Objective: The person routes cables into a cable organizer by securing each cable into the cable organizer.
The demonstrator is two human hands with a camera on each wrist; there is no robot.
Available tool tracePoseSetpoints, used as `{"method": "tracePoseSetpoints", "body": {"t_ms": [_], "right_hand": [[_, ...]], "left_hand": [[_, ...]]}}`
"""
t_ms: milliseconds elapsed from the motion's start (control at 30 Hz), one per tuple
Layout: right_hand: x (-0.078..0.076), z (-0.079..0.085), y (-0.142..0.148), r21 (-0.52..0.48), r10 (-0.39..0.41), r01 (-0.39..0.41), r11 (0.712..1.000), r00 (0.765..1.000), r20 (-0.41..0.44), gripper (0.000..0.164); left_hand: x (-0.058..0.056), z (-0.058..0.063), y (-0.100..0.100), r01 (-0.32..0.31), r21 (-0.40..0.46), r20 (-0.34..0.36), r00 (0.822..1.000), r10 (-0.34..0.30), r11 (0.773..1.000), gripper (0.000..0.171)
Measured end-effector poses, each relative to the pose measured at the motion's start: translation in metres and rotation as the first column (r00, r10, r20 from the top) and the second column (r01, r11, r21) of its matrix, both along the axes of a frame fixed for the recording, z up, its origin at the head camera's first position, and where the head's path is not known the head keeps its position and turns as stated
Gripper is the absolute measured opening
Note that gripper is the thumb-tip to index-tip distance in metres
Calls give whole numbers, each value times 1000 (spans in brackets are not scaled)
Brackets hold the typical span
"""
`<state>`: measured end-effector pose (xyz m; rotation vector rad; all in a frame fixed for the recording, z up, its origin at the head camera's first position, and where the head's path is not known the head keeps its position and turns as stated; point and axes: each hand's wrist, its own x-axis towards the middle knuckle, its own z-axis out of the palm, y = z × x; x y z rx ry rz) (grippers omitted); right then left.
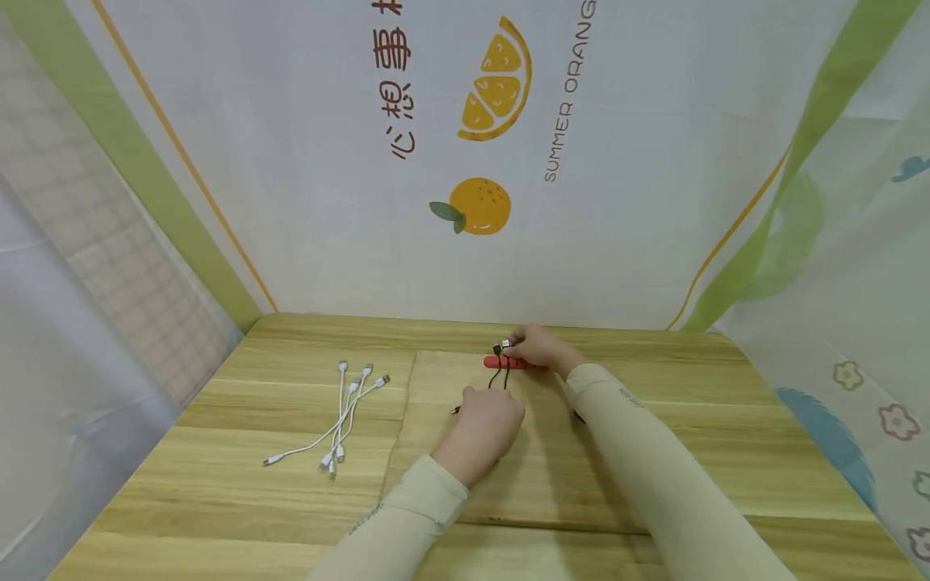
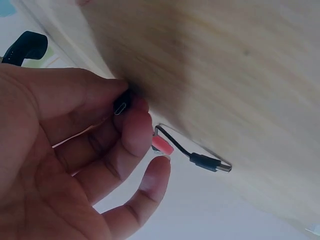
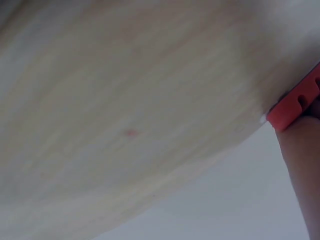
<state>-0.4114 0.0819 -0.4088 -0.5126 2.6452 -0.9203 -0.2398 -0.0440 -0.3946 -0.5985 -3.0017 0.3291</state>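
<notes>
A red cable holder point(image 1: 494, 362) with slots lies near the back of a wooden board, with black USB cables point(image 1: 498, 375) running across it. My right hand point(image 1: 536, 347) is at the holder and its fingertips pinch a USB plug point(image 1: 506, 344) behind it; another black plug point(image 1: 497, 349) stands just left. In the right wrist view, a finger touches the red holder point(image 3: 287, 111). My left hand point(image 1: 487, 424), nearer the front, pinches a small black connector point(image 2: 121, 103) between thumb and forefinger. A loose black cable's plug point(image 2: 205, 162) shows beyond the left fingers.
Several short white USB cables point(image 1: 338, 424) lie crossed on the table left of the board point(image 1: 436, 476). A printed white curtain point(image 1: 327, 202) hangs behind the table's back edge. Part of another black cable point(image 1: 579, 416) shows beside the right forearm.
</notes>
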Motion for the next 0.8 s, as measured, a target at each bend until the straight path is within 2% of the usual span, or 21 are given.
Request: {"method": "tracePoseSetpoints", "body": {"t_ms": [367,667,800], "right_hand": [[1,-1,5,-33,9,-7,999,998,58,24],[3,0,6,-76,-29,36,996,995,100,24],[3,0,6,-77,-27,35,996,994,101,23]], "left_hand": [[6,6,-2,-34,56,72,997,30,998,13],[8,10,-5,-81,70,84,994,75,994,16],[10,10,-7,-74,81,85,994,67,994,13]]}}
